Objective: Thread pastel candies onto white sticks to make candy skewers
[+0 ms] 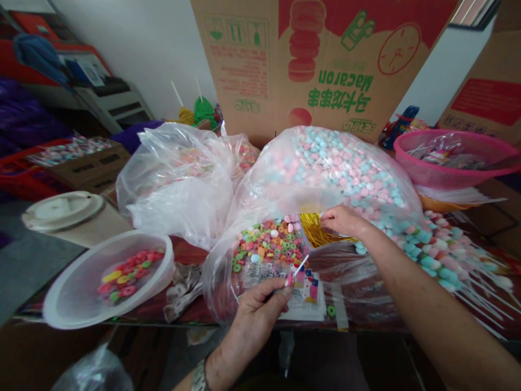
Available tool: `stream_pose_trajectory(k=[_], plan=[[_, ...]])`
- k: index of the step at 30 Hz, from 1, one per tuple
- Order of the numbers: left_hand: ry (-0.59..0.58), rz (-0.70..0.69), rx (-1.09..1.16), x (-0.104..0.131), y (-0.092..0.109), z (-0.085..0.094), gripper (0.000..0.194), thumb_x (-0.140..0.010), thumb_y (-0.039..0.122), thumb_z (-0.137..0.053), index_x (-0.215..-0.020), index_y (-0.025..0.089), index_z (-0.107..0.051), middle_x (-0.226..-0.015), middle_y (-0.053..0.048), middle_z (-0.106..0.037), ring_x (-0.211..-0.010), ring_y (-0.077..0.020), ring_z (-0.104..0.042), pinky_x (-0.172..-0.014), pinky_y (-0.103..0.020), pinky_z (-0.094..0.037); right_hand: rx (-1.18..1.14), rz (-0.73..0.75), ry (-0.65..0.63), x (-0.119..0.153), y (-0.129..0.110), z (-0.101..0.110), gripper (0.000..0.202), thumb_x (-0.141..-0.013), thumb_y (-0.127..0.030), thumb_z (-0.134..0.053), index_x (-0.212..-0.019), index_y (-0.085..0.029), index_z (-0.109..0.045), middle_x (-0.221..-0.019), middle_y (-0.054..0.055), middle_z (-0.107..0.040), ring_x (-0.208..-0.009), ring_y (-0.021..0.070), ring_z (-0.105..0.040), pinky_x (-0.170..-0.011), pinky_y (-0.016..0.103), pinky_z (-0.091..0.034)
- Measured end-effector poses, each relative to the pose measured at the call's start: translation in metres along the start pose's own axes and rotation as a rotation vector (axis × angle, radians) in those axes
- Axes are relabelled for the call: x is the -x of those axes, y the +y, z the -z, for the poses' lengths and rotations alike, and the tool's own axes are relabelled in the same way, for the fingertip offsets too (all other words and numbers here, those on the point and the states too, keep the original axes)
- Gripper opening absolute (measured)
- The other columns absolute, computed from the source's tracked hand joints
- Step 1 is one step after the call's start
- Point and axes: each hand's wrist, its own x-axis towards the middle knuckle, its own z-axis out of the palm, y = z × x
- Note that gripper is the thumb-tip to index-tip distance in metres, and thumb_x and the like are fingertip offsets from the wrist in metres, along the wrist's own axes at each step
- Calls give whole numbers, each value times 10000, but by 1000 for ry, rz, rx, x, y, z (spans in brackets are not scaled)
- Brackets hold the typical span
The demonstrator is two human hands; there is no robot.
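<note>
My left hand (258,312) pinches a white stick (302,265) with a small pink piece at the fingertips. The stick points up and to the right. Beneath it lie printed plastic packets (311,288) with red, blue and yellow patches. My right hand (342,221) has its fingertips closed at the gold twist ties (313,231), which lie in a shallow tray; whether one tie or several are between the fingers is hard to see. Left of the tray is a heap of colourful ring candies (268,241). Pink, blue and white marshmallows (345,163) fill a large clear bag behind.
A translucent bowl (55,296) with ring candies stands at left, beside a white lidded container (65,214). Another clear bag (175,179) is behind. Marshmallow skewers (451,260) lie at right, below a pink basket (451,176). A large cardboard box (252,60) stands at the back.
</note>
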Motion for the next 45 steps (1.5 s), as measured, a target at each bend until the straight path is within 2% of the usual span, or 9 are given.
stream_pose_trajectory(k=[7, 11, 18, 23, 28, 32, 38, 41, 45], plan=[[56, 158, 156, 10, 22, -9, 310, -540, 389, -795, -691, 150, -670, -505, 26, -566, -396, -57, -430, -359, -161, -240, -173, 47, 267, 8, 9, 7, 210, -794, -238, -466, -667, -160, -615, -643, 7, -635, -639, 147, -584, -571, 227, -403], [92, 164, 190, 12, 31, -13, 262, -578, 354, -762, -714, 155, -659, -470, 44, -543, -343, -47, -407, -328, -154, -171, -271, 105, 319, 66, -4, 7, 229, -834, -289, -429, -791, -174, -622, -656, 5, -598, -625, 148, -563, -582, 240, -421], [-26, 109, 106, 16, 28, -35, 150, -631, 298, -669, -671, 154, -658, -478, 50, -530, -349, -38, -373, -365, -169, -256, -763, 277, 112, 166, -60, -73, 404, -890, -232, -418, -1288, -226, -492, -645, -29, -499, -604, 125, -490, -579, 243, -406], [-142, 15, -74, 24, 21, -34, 149, -681, 279, -607, -610, 150, -626, -492, 42, -513, -405, -54, -385, -397, -174, -278, -921, 182, 95, 161, -61, -98, 659, -875, -178, -405, -1469, -212, -122, -575, -80, -394, -502, 103, -383, -483, 211, -335], [-267, -42, -149, 27, 16, -28, 295, -751, 425, -603, -652, 148, -629, -487, 44, -495, -413, -55, -364, -397, -177, -273, -747, 194, 258, 161, -61, -102, 663, -832, -165, -436, -1451, -169, -195, -580, -58, -491, -538, 126, -479, -541, 237, -421], [-220, 35, -27, 28, 16, -22, 337, -721, 491, -642, -693, 155, -637, -428, 68, -455, -336, -37, -297, -346, -172, -208, -672, 166, 551, 170, -68, -117, 640, -828, -227, -484, -1417, -139, -248, -650, -21, -561, -599, 153, -532, -606, 283, -457], [-322, 271, 228, 28, 16, -20, 298, -540, 358, -822, -598, 114, -661, -539, -3, -590, -448, -74, -488, -461, -201, -372, -890, 65, 342, 177, -64, -110, 507, -842, -325, -533, -1304, -149, -421, -584, -64, -479, -520, 118, -477, -510, 235, -416], [-235, 175, 289, 27, 12, -29, 293, -560, 377, -804, -622, 120, -679, -572, -7, -603, -500, -86, -489, -508, -213, -383, -733, 97, 530, 175, -64, -102, 475, -824, -293, -557, -1272, -171, -455, -619, -49, -538, -557, 125, -504, -570, 253, -433], [-182, -71, 76, 27, 15, -31, 264, -673, 386, -720, -615, 131, -682, -566, 7, -573, -542, -92, -448, -531, -211, -361, -899, 62, 422, 171, -68, -101, 166, -812, -335, -577, -898, -194, -587, -660, -11, -600, -581, 127, -547, -543, 239, -448]])
